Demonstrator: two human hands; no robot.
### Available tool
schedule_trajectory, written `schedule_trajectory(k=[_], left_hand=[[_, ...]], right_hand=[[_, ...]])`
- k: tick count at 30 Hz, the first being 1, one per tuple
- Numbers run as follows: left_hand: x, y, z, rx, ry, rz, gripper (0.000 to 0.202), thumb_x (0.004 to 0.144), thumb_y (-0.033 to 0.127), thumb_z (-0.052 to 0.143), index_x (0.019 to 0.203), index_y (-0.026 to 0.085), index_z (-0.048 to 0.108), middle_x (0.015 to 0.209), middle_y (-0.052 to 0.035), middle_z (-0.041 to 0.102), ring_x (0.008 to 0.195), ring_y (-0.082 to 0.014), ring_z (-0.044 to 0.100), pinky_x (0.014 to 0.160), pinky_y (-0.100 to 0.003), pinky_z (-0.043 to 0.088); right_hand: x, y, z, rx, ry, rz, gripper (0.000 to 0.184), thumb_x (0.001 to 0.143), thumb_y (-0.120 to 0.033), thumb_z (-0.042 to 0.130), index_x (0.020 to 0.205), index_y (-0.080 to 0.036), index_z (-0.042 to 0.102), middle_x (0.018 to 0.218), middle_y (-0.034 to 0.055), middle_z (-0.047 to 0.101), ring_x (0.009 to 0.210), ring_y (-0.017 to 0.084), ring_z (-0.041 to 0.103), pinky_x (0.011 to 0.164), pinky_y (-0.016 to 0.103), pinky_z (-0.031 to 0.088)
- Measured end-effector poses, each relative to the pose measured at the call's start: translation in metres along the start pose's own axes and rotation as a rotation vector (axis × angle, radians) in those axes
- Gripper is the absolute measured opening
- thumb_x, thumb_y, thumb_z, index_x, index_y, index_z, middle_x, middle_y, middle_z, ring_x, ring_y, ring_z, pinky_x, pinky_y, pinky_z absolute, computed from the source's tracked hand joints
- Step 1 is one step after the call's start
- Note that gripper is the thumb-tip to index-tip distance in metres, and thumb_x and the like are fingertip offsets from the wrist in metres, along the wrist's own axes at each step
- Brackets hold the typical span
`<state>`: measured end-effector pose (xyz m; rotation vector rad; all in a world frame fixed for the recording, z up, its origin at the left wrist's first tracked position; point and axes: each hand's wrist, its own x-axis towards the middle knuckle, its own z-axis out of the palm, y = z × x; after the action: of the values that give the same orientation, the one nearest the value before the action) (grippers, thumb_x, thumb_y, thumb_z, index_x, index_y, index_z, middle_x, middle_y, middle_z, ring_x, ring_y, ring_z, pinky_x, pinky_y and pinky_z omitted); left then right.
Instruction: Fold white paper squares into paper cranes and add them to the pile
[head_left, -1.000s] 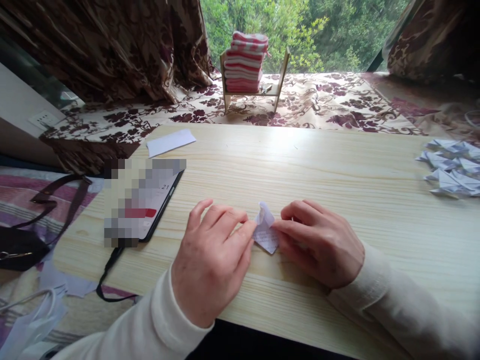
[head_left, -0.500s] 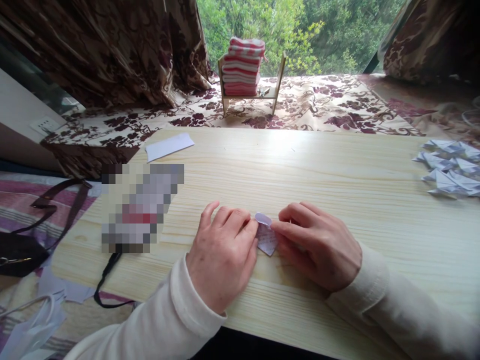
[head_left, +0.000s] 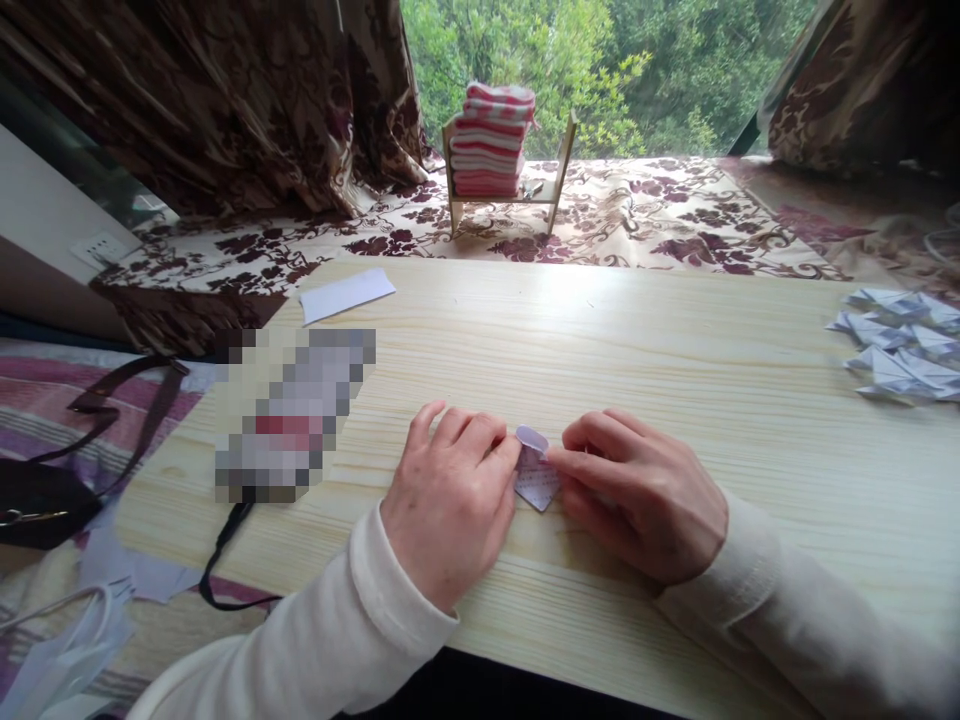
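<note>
A small folded piece of paper (head_left: 538, 482) lies on the wooden tabletop (head_left: 675, 350) between my hands. Faint print covers its pointed lower part, and its upper edge curls up in a pale loop. My left hand (head_left: 454, 500) presses at the paper's left side, its fingers bent and close together. From the other side my right hand (head_left: 645, 490) pinches the right edge near the curl. The fingertips hide parts of both paper edges.
Several folded white paper pieces (head_left: 904, 345) lie at the far right. A white paper strip (head_left: 348, 295) is at the back left, above a blurred-out object (head_left: 296, 415) with a black strap. Striped folded cloths (head_left: 491, 145) sit on a small stand behind the table.
The whole view has shifted slightly, moving the scene a little to the right. Both hands keep their hold on the folded paper, with hardly any visible movement.
</note>
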<state>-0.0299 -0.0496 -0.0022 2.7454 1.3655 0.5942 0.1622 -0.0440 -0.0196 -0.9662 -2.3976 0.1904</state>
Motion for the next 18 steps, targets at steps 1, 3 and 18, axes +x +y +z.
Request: schedule_trajectory(k=[1,3,18], left_hand=[[0.002,-0.002,-0.001,0.007,-0.016,0.009,0.022,0.086,0.018,0.041,0.094,0.014,0.062,0.092,-0.0070,0.062,0.091,-0.0221,0.051,0.093,-0.047,0.035],[0.006,-0.007,-0.003,0.033,-0.047,0.040,0.022,0.086,0.019,0.042,0.093,0.014,0.062,0.090,-0.0066,0.061,0.090,-0.0222,0.050,0.092,-0.046,0.037],[-0.009,-0.018,-0.013,0.124,0.015,0.188,0.024,0.087,0.014,0.043,0.100,0.018,0.064,0.086,-0.0047,0.063,0.094,-0.0196,0.055,0.102,-0.051,0.028]], right_hand=[[0.000,0.000,0.000,0.006,0.002,0.000,0.023,0.083,-0.016,0.044,0.097,-0.018,0.062,0.080,0.0067,0.055,0.069,0.017,0.045,0.058,0.030,0.039],[0.000,0.000,0.000,0.017,0.005,0.002,0.023,0.083,-0.015,0.045,0.097,-0.018,0.062,0.079,0.0064,0.055,0.069,0.017,0.045,0.058,0.030,0.039],[0.001,-0.002,-0.001,0.044,-0.023,0.028,0.021,0.083,-0.013,0.046,0.095,-0.018,0.062,0.079,0.0066,0.055,0.070,0.017,0.045,0.059,0.030,0.040]])
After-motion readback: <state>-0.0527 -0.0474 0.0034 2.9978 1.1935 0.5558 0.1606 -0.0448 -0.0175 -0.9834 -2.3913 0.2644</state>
